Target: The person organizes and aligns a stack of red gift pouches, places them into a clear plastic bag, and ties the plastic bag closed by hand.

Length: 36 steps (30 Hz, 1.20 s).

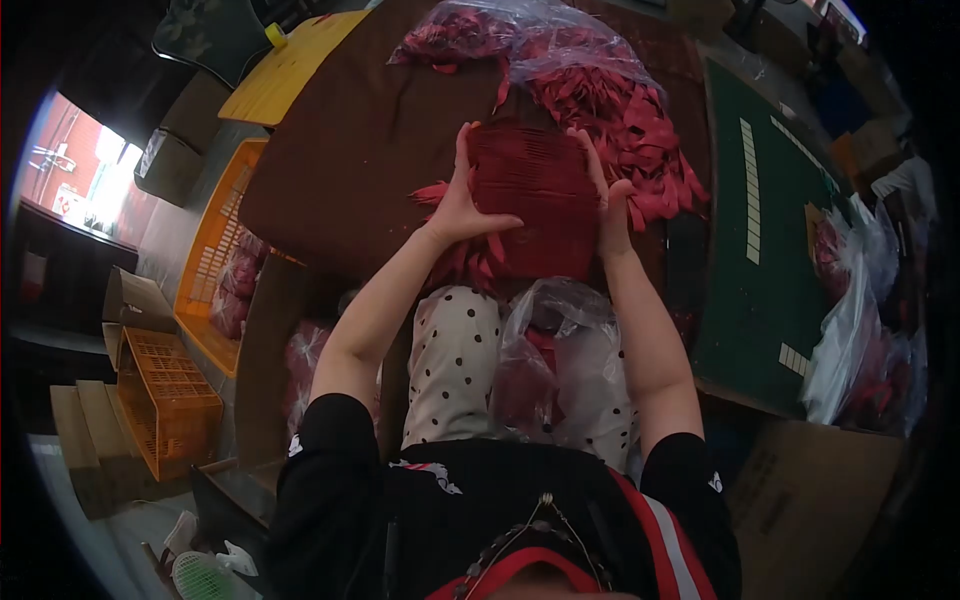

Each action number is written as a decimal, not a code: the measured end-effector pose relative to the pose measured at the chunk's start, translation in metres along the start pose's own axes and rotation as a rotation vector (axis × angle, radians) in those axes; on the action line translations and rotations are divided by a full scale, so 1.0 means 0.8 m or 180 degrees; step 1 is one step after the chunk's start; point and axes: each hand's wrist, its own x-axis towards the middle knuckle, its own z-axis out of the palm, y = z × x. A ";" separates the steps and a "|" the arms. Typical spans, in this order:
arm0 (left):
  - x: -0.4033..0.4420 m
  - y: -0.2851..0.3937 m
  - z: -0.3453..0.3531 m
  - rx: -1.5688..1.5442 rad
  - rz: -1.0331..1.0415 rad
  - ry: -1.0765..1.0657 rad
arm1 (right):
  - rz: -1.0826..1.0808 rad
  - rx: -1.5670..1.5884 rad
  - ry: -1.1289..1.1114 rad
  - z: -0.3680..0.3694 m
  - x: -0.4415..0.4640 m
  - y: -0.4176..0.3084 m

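Note:
Between my two hands stands a thick stack of thin, dark red flat pieces (540, 195), with many layered edges showing at its far end. My left hand (468, 198) holds its left side, the thumb lying across the top and the fingers along the edge. On the opposite side, my right hand (609, 195) presses against the stack with its fingers pointing forward. Loose red ribbon-like strips (478, 262) stick out beside and below my left hand. A heap of similar red strips (635, 140) spills from a clear plastic bag (560, 30) beyond the stack.
The stack is over a brown table (340, 160). On the right is a green board (765, 240) with pale tile rows, with plastic bags (855, 310) beside it. Orange crates (205, 270) and cardboard boxes stand left. An open clear bag (560, 350) lies in my lap.

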 end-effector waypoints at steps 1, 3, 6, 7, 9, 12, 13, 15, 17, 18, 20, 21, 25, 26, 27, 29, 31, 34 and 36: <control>0.001 0.000 0.001 -0.0267 -0.0080 -0.0045 | -0.0037 0.0001 0.0201 0.001 0.004 0.001; -0.008 0.003 0.003 -0.0519 -0.0214 -0.0123 | -0.0062 0.0049 0.0445 0.008 0.008 0.003; -0.016 0.006 0.007 -0.0447 -0.0232 -0.0147 | -0.0018 0.0023 0.0849 0.019 0.017 -0.003; -0.018 0.005 0.011 -0.0466 -0.0246 -0.0021 | 0.0063 0.0077 0.0823 0.024 0.015 -0.008; -0.011 0.005 0.013 -0.0481 -0.0224 0.0144 | 0.0137 0.0110 0.0749 0.025 0.018 -0.010; -0.001 0.006 0.011 -0.0374 -0.0476 0.0187 | 0.0423 0.0053 0.0691 -0.010 0.016 -0.011; -0.001 0.001 0.011 -0.0316 -0.0407 0.0120 | 0.0487 -0.0230 0.0429 -0.031 0.022 -0.015; 0.001 -0.008 0.009 -0.0269 -0.0328 0.0035 | 0.0541 -0.0527 0.0186 -0.060 0.037 -0.024; 0.000 -0.011 0.007 -0.0226 -0.0298 -0.0072 | 0.0418 -0.0482 0.1047 -0.072 0.053 -0.041; -0.001 -0.008 0.013 -0.0243 -0.0299 -0.0070 | 0.0110 -0.0720 0.1120 -0.062 0.069 -0.032; 0.003 -0.001 0.020 -0.0281 -0.0246 0.0105 | 0.0599 -0.0096 0.0668 -0.061 0.077 0.020; 0.009 -0.004 0.018 -0.0275 -0.0212 0.0112 | 0.0519 -0.0168 0.0585 -0.051 0.081 0.023; 0.004 -0.008 0.009 -0.0061 -0.0183 0.0010 | 0.0719 0.0306 0.0600 -0.040 0.073 0.005; 0.003 -0.007 0.010 -0.0119 -0.0148 0.0002 | 0.0714 0.0090 0.0724 -0.045 0.072 -0.005; 0.004 -0.007 0.009 -0.0122 -0.0137 0.0010 | 0.0699 -0.0144 0.0829 -0.054 0.076 -0.016; 0.004 -0.006 0.008 -0.0309 -0.0192 -0.0075 | 0.0679 -0.0396 0.0928 -0.056 0.085 -0.017; 0.002 -0.002 0.020 -0.0407 -0.0214 0.0043 | 0.0742 0.0043 0.0863 -0.045 0.087 0.015; 0.005 -0.009 0.029 -0.0401 -0.0193 0.0213 | 0.0730 0.0385 0.0656 -0.050 0.091 0.014; 0.002 -0.009 0.029 -0.0317 -0.0165 0.0237 | 0.0843 0.0625 0.0748 -0.046 0.085 0.007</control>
